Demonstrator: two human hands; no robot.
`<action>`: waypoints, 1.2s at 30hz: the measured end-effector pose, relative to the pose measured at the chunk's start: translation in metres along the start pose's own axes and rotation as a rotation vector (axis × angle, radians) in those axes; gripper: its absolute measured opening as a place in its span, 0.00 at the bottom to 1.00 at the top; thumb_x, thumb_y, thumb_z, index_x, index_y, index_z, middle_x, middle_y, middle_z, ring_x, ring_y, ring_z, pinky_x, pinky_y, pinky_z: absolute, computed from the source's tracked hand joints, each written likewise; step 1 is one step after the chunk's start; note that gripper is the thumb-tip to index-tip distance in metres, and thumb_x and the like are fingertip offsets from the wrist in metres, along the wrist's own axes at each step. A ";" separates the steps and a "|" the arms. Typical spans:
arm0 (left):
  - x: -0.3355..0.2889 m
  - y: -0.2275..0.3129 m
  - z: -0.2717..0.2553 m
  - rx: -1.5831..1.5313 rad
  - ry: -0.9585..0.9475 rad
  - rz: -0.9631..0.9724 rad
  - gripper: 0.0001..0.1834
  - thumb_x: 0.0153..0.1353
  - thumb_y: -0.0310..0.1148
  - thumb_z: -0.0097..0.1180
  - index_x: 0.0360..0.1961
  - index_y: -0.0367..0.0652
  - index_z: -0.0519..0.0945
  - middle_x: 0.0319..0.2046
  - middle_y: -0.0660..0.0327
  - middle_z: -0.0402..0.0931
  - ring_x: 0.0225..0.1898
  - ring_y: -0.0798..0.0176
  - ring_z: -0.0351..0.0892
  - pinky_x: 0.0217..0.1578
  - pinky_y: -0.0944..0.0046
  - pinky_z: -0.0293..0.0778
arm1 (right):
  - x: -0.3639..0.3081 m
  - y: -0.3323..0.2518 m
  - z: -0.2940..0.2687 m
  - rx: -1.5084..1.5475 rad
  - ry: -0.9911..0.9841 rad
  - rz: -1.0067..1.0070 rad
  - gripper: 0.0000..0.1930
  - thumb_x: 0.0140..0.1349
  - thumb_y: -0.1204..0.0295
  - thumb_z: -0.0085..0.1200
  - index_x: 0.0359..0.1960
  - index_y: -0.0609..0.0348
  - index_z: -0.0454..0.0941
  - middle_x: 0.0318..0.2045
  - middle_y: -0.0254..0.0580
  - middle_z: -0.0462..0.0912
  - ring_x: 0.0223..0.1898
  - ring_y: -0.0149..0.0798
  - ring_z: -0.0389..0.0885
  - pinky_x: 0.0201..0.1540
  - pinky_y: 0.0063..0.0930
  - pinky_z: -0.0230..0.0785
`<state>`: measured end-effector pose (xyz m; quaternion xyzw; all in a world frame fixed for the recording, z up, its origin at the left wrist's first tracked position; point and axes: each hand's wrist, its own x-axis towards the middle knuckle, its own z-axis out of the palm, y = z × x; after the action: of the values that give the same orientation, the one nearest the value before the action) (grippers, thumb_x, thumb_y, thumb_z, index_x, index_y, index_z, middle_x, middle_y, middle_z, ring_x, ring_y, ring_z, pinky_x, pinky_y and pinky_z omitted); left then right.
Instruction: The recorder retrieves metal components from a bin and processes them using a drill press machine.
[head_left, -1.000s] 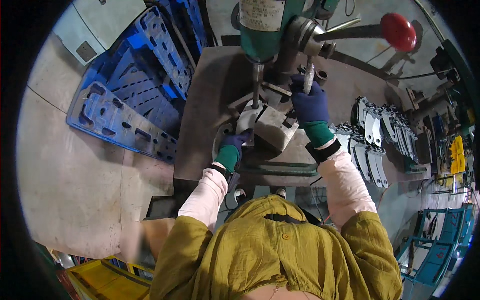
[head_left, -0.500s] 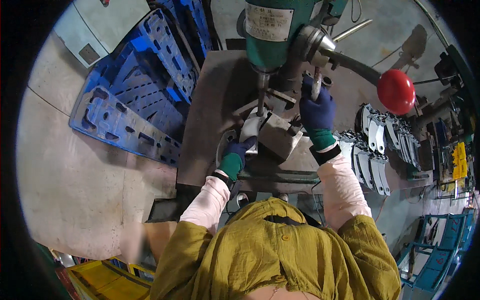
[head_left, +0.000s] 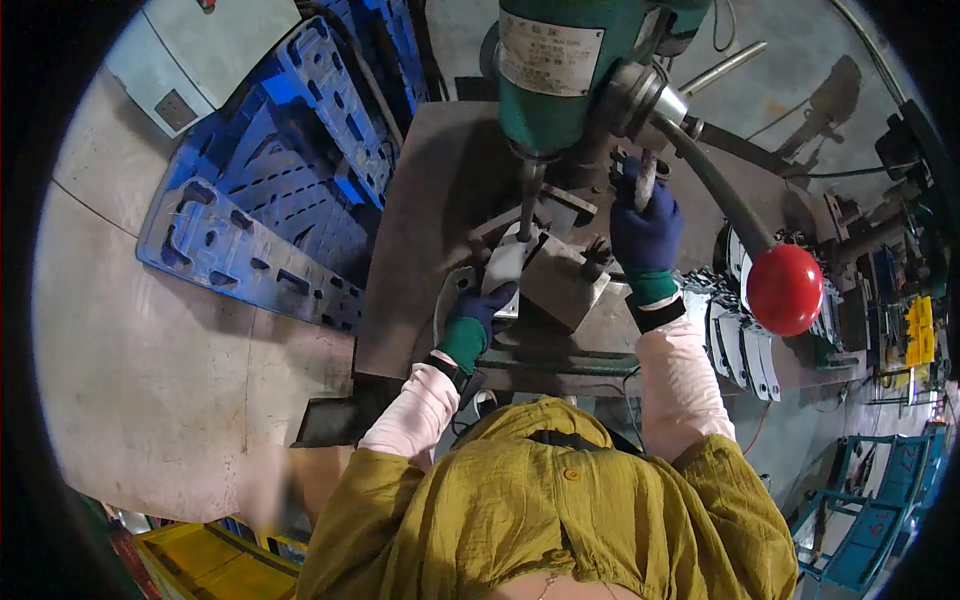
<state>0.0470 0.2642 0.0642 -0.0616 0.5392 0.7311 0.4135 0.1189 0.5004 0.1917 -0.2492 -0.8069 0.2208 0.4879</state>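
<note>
The green drill press (head_left: 550, 110) stands over the worktable, and its spindle (head_left: 531, 200) reaches down to a pale curved metal plate (head_left: 505, 265). This plate lies beside a block-like metal fixture (head_left: 565, 280). Wearing a dark blue glove with a green cuff, my left hand (head_left: 476, 315) is closed on the plate's near end. My right hand (head_left: 646, 235), gloved alike, is wrapped round a worn feed handle (head_left: 646, 180) of the press. Another feed lever ends in a red ball knob (head_left: 785, 290), right of that hand. Where the spindle meets the plate, the contact is too small to make out.
Rows of curved metal plates (head_left: 740, 345) lie on the table's right side, partly behind the red knob. Blue plastic pallets (head_left: 250, 250) lean at the left. Blue metal racks (head_left: 880, 500) stand at the lower right, and a yellow bin (head_left: 215, 560) at the lower left.
The red knob has swung down toward me. My right hand has moved slightly right and nearer with the handle. My left hand stays on the plate.
</note>
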 end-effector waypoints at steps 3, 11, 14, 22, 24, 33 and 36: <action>-0.001 -0.001 -0.002 -0.005 0.015 -0.026 0.20 0.52 0.40 0.72 0.44 0.46 0.82 0.36 0.64 0.81 0.32 0.65 0.81 0.30 0.65 0.79 | 0.000 0.025 0.011 0.144 -0.040 0.073 0.14 0.56 0.70 0.61 0.45 0.51 0.80 0.34 0.44 0.82 0.32 0.52 0.81 0.31 0.43 0.73; -0.006 0.009 0.012 0.171 0.100 -0.010 0.27 0.52 0.42 0.72 0.52 0.49 0.78 0.40 0.62 0.80 0.34 0.63 0.80 0.29 0.59 0.79 | 0.102 0.079 0.003 -0.391 0.179 -0.461 0.18 0.54 0.62 0.60 0.47 0.50 0.78 0.35 0.44 0.81 0.32 0.53 0.81 0.32 0.47 0.73; -0.006 0.009 0.007 0.307 0.218 -0.037 0.29 0.51 0.48 0.71 0.51 0.45 0.78 0.37 0.60 0.80 0.31 0.63 0.80 0.28 0.61 0.78 | 0.123 0.054 -0.005 -0.365 0.168 -0.678 0.20 0.51 0.64 0.61 0.46 0.57 0.76 0.35 0.51 0.81 0.34 0.57 0.80 0.33 0.48 0.74; 0.017 -0.008 -0.005 0.243 0.192 0.002 0.29 0.51 0.48 0.72 0.50 0.45 0.78 0.38 0.58 0.80 0.30 0.59 0.80 0.27 0.58 0.78 | 0.037 0.057 0.013 0.157 -0.068 -0.193 0.12 0.57 0.61 0.60 0.36 0.54 0.78 0.31 0.50 0.81 0.32 0.57 0.80 0.33 0.48 0.71; 0.006 0.003 0.009 0.260 0.175 -0.063 0.30 0.51 0.50 0.71 0.50 0.45 0.78 0.38 0.57 0.80 0.31 0.58 0.80 0.28 0.55 0.79 | 0.016 0.052 0.013 0.268 -0.119 -0.014 0.14 0.59 0.59 0.58 0.38 0.54 0.79 0.31 0.49 0.82 0.31 0.55 0.81 0.33 0.46 0.73; -0.013 0.001 0.004 0.342 0.071 0.223 0.33 0.53 0.58 0.66 0.51 0.45 0.80 0.32 0.59 0.81 0.21 0.63 0.77 0.23 0.59 0.75 | -0.007 -0.102 -0.086 1.046 -0.849 0.385 0.14 0.68 0.66 0.47 0.46 0.62 0.80 0.44 0.44 0.84 0.33 0.35 0.85 0.37 0.25 0.77; -0.002 0.003 0.009 0.417 0.220 0.073 0.27 0.56 0.53 0.65 0.48 0.43 0.80 0.30 0.61 0.81 0.24 0.66 0.77 0.21 0.65 0.71 | 0.021 -0.141 -0.106 1.351 -0.707 0.347 0.20 0.69 0.59 0.46 0.49 0.62 0.79 0.44 0.45 0.84 0.36 0.36 0.85 0.40 0.26 0.78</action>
<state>0.0494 0.2706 0.0706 -0.0347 0.7223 0.6072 0.3292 0.1794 0.4159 0.3361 0.0644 -0.5547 0.8035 0.2064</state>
